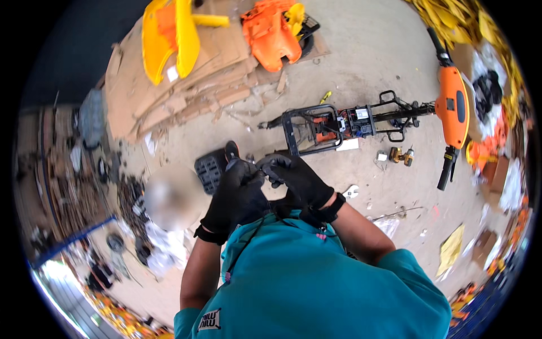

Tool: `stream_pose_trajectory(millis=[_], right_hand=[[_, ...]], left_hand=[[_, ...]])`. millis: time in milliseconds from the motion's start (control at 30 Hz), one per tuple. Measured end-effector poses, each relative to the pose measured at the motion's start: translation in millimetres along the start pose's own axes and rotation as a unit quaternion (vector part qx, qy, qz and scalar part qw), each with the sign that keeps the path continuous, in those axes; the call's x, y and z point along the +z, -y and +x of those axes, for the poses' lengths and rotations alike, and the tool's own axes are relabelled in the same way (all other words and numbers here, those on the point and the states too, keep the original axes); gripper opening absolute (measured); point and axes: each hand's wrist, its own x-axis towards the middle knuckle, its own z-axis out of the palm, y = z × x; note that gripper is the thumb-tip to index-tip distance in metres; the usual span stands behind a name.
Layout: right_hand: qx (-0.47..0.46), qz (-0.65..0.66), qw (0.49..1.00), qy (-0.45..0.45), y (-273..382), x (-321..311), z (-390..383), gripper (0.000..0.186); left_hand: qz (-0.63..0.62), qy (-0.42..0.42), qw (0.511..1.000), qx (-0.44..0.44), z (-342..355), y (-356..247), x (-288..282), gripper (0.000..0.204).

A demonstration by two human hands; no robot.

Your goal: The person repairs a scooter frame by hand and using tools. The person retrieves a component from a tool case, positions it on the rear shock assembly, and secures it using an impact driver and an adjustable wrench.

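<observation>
Nearest the camera, both gloved hands are meeting over the teal shirt (316, 277). The left hand (234, 198) is curling shut around a small dark part (265, 165), and the right hand (299, 181) is closing on the same piece from the other side, fingers hooked over its top, so the part is sitting pinched between the two hands just above the chest. What exactly the part is cannot be told, since the gloves are hiding most of it. Just beyond the left hand a black ribbed block (210, 168) is lying on the concrete floor (350, 68). Farther out, a bare black frame (350, 124) with an orange front column (451, 104) is lying stripped on its side. Judging by that, dismantling is looking well advanced, with the frame remaining. Farthest off, orange panels (271, 34) and yellow panels (169, 37) are resting on cardboard (226, 62)
</observation>
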Motion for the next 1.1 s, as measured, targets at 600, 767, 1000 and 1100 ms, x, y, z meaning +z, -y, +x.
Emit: stream_pose_trajectory(millis=[600, 767, 1000, 1100], right_hand=[[-0.086, 0.328, 0.696, -0.633, -137, 27, 22, 0.024], [-0.037, 0.113, 0.749, -0.652, -221, 15, 31, 0.021], [-0.097, 0.225, 0.733, -0.635, -390, -49, 93, 0.016], [-0.110, 0.458, 0.639, -0.609, -455, -79, 120, 0.017]], left_hand=[[0.213, 0.477, 0.840, 0.145, 296, 100, -29, 0.029], [0.207, 0.482, 0.840, 0.138, 318, 181, 2, 0.019], [0.349, 0.509, 0.785, -0.049, 291, 300, 22, 0.020], [0.363, 0.535, 0.762, 0.049, 284, 387, 28, 0.020]])
